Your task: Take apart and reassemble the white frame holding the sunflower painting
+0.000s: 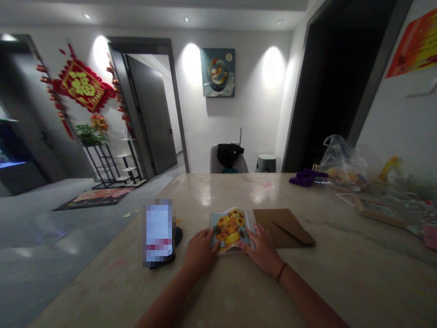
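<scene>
A small sunflower picture (229, 229) lies flat on the beige table (239, 291) in front of me. My left hand (200, 250) rests on its left edge, fingers stretched out flat. On the picture's right edge lies my right hand (262, 248), its fingers also spread flat; a thin band circles that wrist. Both hands press the picture down from either side. Neither hand grips anything else.
A brown envelope (285, 227) lies just right of the picture. A phone on a dark stand (159, 234) is at the left. Purple scissors (306, 176), a plastic bag (341, 161) and a wooden frame (378, 210) sit at the far right. A chair (228, 159) stands behind the table.
</scene>
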